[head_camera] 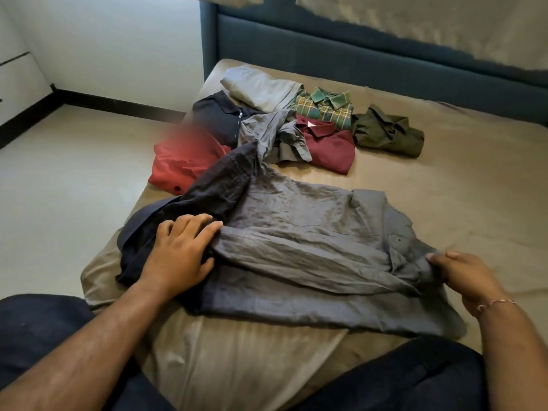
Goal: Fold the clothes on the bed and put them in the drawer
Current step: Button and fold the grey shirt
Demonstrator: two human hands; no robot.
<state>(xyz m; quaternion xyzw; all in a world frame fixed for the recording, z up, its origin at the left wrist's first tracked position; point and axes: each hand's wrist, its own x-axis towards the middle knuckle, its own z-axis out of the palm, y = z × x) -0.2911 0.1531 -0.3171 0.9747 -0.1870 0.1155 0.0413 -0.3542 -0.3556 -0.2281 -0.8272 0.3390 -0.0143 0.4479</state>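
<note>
Hands (pixel 178 247) on shirt (pixel 311 232) (grey)

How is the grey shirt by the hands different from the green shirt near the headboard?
The grey shirt lies spread out and wrinkled; the green shirt is folded into a small bundle. The left hand presses the grey shirt and the right hand pinches its edge; nothing touches the green shirt. Both lie on the bed.
</note>
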